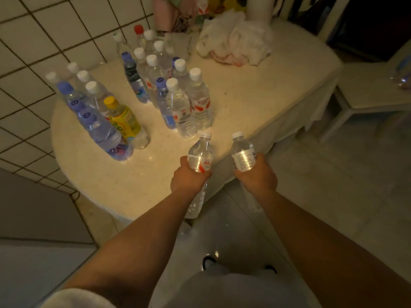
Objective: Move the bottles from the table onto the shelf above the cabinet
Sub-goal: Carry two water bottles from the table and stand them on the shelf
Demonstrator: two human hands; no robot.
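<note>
My left hand grips a clear water bottle with a red-and-white label around its middle, over the table's near edge. My right hand grips a second clear bottle with a white cap, just off the table's front right side. Several more bottles stand on the round cream table: a cluster of clear white-capped ones in the middle, purple-capped ones on the left, and a yellow-labelled bottle among them. The shelf and cabinet are out of view.
A crumpled white plastic bag lies at the table's far side. The tiled wall runs along the left. A white chair stands to the right with something on its seat. Pale floor lies below me.
</note>
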